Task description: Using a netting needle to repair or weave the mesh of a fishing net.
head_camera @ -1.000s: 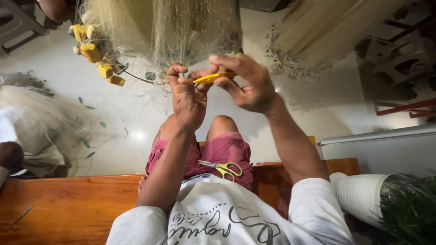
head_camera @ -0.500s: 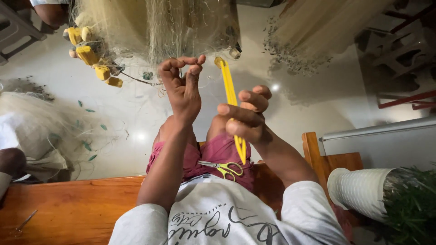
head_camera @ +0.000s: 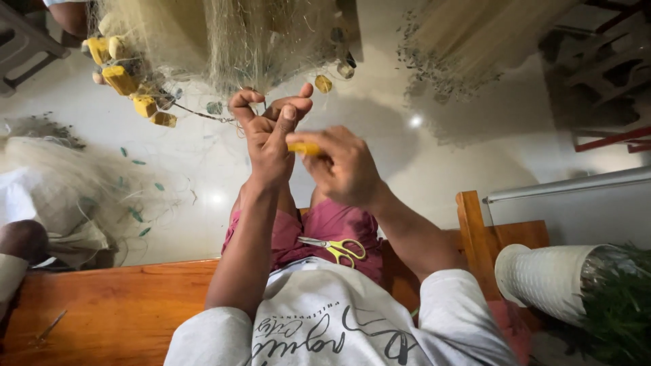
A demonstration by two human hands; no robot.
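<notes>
Right hand (head_camera: 346,169) clenched around yellow needle (head_camera: 303,148), its tip poking out toward left hand (head_camera: 268,132). Left fingers pinch net (head_camera: 224,41) strands just below net. Scissors (head_camera: 336,247) lie on lap, well below net.

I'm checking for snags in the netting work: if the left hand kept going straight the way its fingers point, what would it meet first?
Most likely the pale fishing net hanging just beyond the left hand, whose raised fingertips already sit at its lower edge; depth is hard to judge.
</notes>
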